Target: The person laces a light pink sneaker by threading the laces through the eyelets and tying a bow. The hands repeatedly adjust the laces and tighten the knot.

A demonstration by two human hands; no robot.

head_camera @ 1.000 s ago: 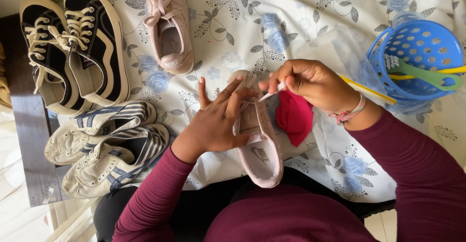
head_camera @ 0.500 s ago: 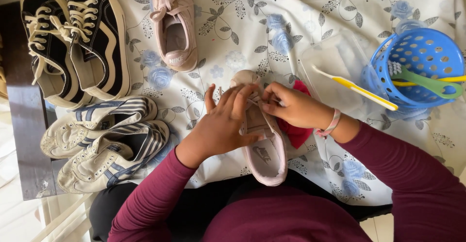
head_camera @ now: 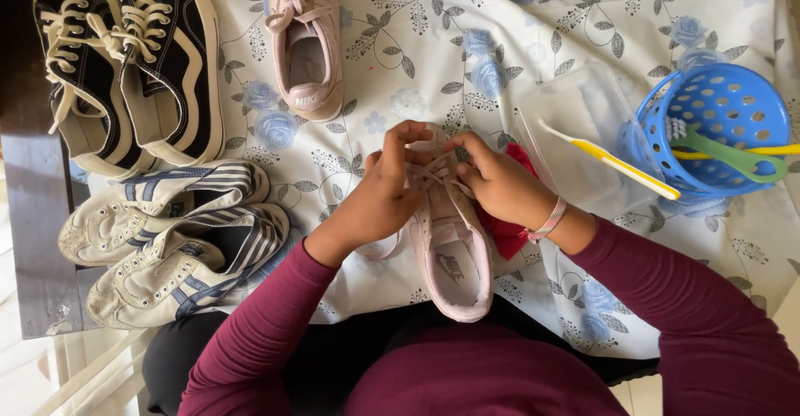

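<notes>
**Two hands at the laces of a pale pink sneaker**

The person sits at a desk (head_camera: 583,41) covered by a white cloth printed with blue roses, and a pale pink sneaker (head_camera: 450,249) lies in front of them, heel toward their body and toe pointing away. Both hands meet over its front half. The left hand (head_camera: 379,195) curls in from the left, its fingers (head_camera: 400,137) bent and pinched on the pale laces (head_camera: 433,170). The right hand (head_camera: 500,182) comes in from the other side, its fingers likewise closed on the laces; just how the lace runs between them is hard to make out, since the knuckles hide it. The toe of the sneaker is covered by the hands.

A red cloth (head_camera: 508,237) pokes out from under the right wrist, mostly hidden. The matching pink sneaker (head_camera: 304,41) lies well apart, further up the desk. On the left sit a pair of black sneakers (head_camera: 125,66) with cream laces, and below them a pair of white striped sneakers (head_camera: 175,245). To the right a blue perforated basket (head_camera: 725,116) holds a green-handled brush (head_camera: 733,157), and a yellow-and-white brush (head_camera: 612,162) rests across what looks like a clear plastic lid, faint against the cloth.
</notes>
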